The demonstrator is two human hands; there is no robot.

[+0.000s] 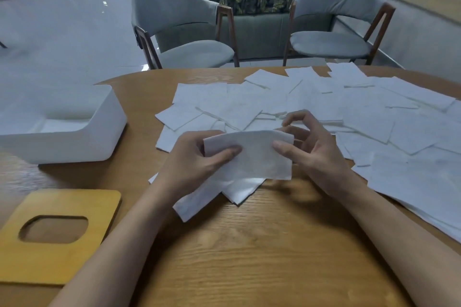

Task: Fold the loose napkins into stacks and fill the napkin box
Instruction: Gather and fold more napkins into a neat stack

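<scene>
Head view: one napkin is pinched at both ends between left hand and right hand, above the table. Most napkins are seen spread loose behind; the box, at left, appears barely filled, its lid off.

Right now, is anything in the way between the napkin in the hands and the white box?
Nothing visible. Only bare table lies between the held napkin and the open box; the lid lies nearer, aside.

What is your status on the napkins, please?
Left hand and right hand pinch one napkin, mid-fold. Napkin box open, lid off. Loose napkins spread behind; nothing in the way.
</scene>
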